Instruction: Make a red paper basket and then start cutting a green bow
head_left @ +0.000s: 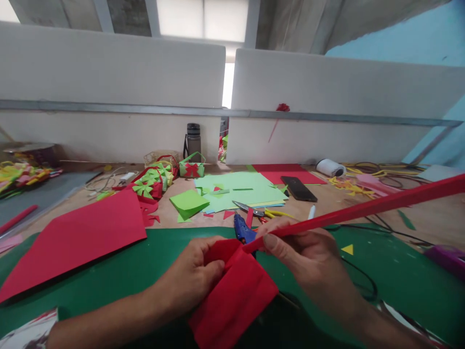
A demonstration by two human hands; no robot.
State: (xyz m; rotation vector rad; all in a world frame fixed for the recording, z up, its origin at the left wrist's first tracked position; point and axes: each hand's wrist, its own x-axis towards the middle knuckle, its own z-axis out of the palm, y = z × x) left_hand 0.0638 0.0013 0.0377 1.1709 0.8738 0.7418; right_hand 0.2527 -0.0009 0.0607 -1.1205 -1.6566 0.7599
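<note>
My left hand [199, 269] grips a folded red paper basket [238, 295] by its side, thumb over the upper edge. The basket is tilted above the green mat [145, 261]. My right hand [305, 252] pinches a long red paper strip [363, 206] near one end, and that end meets the basket's top corner. From there the strip slants up to the right, out of the frame. I cannot tell whether it is stuck to the basket. Just behind my hands lies a blue glue gun [242, 229], partly hidden.
Scissors [249, 209], pliers with yellow handles [276, 213], green paper sheets [247, 186] and a phone [298, 188] lie beyond the mat. A large red sheet [83, 232] is at left. Finished small baskets [192, 167] and a bottle [193, 140] stand behind. A black cable [363, 278] crosses the mat.
</note>
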